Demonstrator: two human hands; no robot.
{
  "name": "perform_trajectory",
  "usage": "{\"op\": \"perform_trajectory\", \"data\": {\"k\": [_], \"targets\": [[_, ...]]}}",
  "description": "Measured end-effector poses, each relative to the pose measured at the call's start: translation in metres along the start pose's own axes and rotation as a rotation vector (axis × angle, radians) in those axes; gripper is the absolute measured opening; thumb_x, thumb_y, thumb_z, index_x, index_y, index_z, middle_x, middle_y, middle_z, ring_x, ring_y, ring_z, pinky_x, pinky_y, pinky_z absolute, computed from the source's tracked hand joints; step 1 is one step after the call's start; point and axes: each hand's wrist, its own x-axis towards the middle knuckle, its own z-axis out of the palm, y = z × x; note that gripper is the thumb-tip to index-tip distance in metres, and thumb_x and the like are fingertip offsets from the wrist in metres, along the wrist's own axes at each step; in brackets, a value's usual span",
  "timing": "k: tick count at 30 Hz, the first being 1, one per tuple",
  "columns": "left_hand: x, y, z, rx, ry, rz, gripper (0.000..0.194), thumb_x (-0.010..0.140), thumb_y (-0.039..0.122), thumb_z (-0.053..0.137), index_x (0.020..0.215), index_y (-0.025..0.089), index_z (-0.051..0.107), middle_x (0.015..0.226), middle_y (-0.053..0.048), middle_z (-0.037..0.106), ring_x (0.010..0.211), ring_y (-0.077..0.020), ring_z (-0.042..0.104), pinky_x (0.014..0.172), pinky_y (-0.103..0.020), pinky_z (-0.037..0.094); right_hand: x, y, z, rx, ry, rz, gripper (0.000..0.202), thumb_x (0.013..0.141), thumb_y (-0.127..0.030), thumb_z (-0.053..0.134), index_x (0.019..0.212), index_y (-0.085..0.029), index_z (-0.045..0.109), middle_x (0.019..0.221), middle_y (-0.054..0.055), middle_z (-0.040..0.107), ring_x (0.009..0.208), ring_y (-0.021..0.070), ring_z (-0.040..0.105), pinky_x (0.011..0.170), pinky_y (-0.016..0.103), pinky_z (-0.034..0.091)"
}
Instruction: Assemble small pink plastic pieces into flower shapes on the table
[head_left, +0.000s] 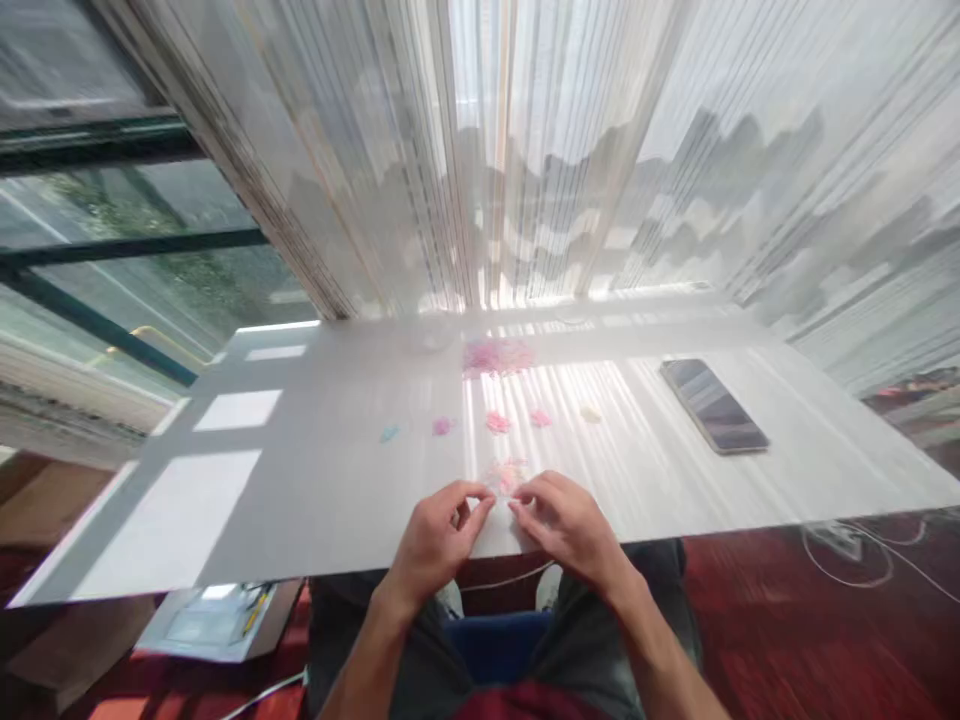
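My left hand (442, 530) is at the near edge of the white table (330, 500), thumb and index fingertip pinched together. My right hand (562, 520) faces it a short gap away, its thumb and index finger also drawn together. Whatever either pinch holds is too small to make out. Just beyond the fingertips lies a loose pile of small pink and orange pieces (509, 474). Farther off is a row of little heaps: blue (389, 433), purple (443, 426), coral pink (497, 422), pink (540, 418) and pale yellow (590, 413).
Behind the row spreads a larger pink-purple heap (497, 357), near a faint clear round object (435, 333). A smartphone (714, 405) lies at the right. Sheer striped curtains (525, 180) hang along the far edge. Below the table are a box (217, 620) and white cables (855, 545).
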Motion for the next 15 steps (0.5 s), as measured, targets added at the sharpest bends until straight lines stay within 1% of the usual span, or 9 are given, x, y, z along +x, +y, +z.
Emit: {"op": "perform_trajectory", "data": {"k": [2, 3, 5, 6, 8, 9, 10, 12, 15], "targets": [[-0.002, -0.001, -0.014, 0.014, 0.015, -0.003, 0.017, 0.093, 0.032, 0.060, 0.090, 0.020, 0.072, 0.079, 0.001, 0.072, 0.059, -0.0084, 0.055, 0.057, -0.018, 0.045, 0.001, -0.001, 0.000, 0.004, -0.002, 0.004, 0.008, 0.095, -0.027, 0.060, 0.095, -0.020, 0.064, 0.079, 0.003, 0.063, 0.072, 0.0164, 0.060, 0.067, 0.028, 0.048], [-0.002, -0.002, -0.022, 0.032, 0.052, -0.014, 0.019, 0.093, 0.034, 0.061, 0.089, 0.020, 0.073, 0.081, 0.001, 0.073, 0.060, -0.0089, 0.056, 0.057, -0.018, 0.045, 0.002, -0.001, 0.000, 0.004, -0.001, 0.005, 0.008, 0.095, -0.027, 0.061, 0.096, -0.020, 0.064, 0.079, 0.003, 0.063, 0.072, 0.0166, 0.060, 0.067, 0.028, 0.048], [0.003, -0.011, -0.041, 0.111, 0.193, -0.068, 0.022, 0.089, 0.039, 0.064, 0.089, 0.021, 0.075, 0.076, 0.001, 0.071, 0.058, -0.0096, 0.054, 0.059, -0.020, 0.045, 0.002, -0.002, 0.000, 0.003, 0.007, 0.003, 0.007, 0.095, -0.027, 0.061, 0.096, -0.020, 0.064, 0.079, 0.003, 0.064, 0.073, 0.0170, 0.060, 0.067, 0.029, 0.049], [0.007, -0.018, -0.052, 0.161, 0.294, -0.111, 0.024, 0.086, 0.042, 0.066, 0.088, 0.021, 0.076, 0.070, 0.002, 0.069, 0.056, -0.0099, 0.052, 0.058, -0.020, 0.045, 0.002, -0.002, 0.000, 0.000, 0.014, 0.001, 0.007, 0.095, -0.026, 0.060, 0.095, -0.021, 0.064, 0.079, 0.003, 0.064, 0.073, 0.0172, 0.060, 0.068, 0.029, 0.049], [0.019, -0.033, -0.074, 0.239, 0.468, -0.220, 0.030, 0.082, 0.048, 0.067, 0.088, 0.020, 0.078, 0.063, 0.003, 0.064, 0.054, -0.0110, 0.051, 0.058, -0.022, 0.045, 0.002, -0.003, 0.000, -0.005, 0.024, -0.001, 0.007, 0.095, -0.025, 0.059, 0.094, -0.021, 0.064, 0.078, 0.004, 0.064, 0.072, 0.0175, 0.060, 0.068, 0.029, 0.049], [0.024, -0.041, -0.083, 0.270, 0.519, -0.276, 0.034, 0.081, 0.050, 0.066, 0.090, 0.020, 0.078, 0.061, 0.003, 0.063, 0.053, -0.0115, 0.050, 0.057, -0.023, 0.045, 0.002, -0.003, 0.000, -0.006, 0.027, -0.002, 0.007, 0.095, -0.025, 0.059, 0.093, -0.021, 0.065, 0.078, 0.004, 0.064, 0.072, 0.0175, 0.060, 0.068, 0.029, 0.050], [0.030, -0.048, -0.092, 0.303, 0.554, -0.322, 0.036, 0.080, 0.052, 0.065, 0.090, 0.020, 0.079, 0.060, 0.002, 0.062, 0.052, -0.0123, 0.050, 0.057, -0.024, 0.044, 0.002, -0.004, 0.000, -0.007, 0.028, -0.002, 0.007, 0.095, -0.024, 0.059, 0.093, -0.021, 0.065, 0.078, 0.004, 0.064, 0.072, 0.0175, 0.060, 0.069, 0.030, 0.050], [0.038, -0.060, -0.104, 0.373, 0.577, -0.374, 0.039, 0.078, 0.052, 0.064, 0.093, 0.020, 0.080, 0.060, 0.002, 0.061, 0.056, -0.0145, 0.054, 0.063, -0.026, 0.047, 0.002, -0.004, 0.000, -0.005, 0.025, -0.002, 0.008, 0.095, -0.024, 0.058, 0.091, -0.021, 0.065, 0.078, 0.004, 0.064, 0.073, 0.0176, 0.060, 0.070, 0.030, 0.050], [0.042, -0.069, -0.107, 0.430, 0.544, -0.433, 0.037, 0.076, 0.050, 0.063, 0.093, 0.021, 0.080, 0.059, 0.001, 0.062, 0.058, -0.0169, 0.057, 0.069, -0.029, 0.048, 0.002, -0.005, -0.001, -0.003, 0.019, 0.003, 0.009, 0.095, -0.023, 0.058, 0.091, -0.020, 0.065, 0.079, 0.004, 0.064, 0.074, 0.0177, 0.061, 0.071, 0.030, 0.050]]}}
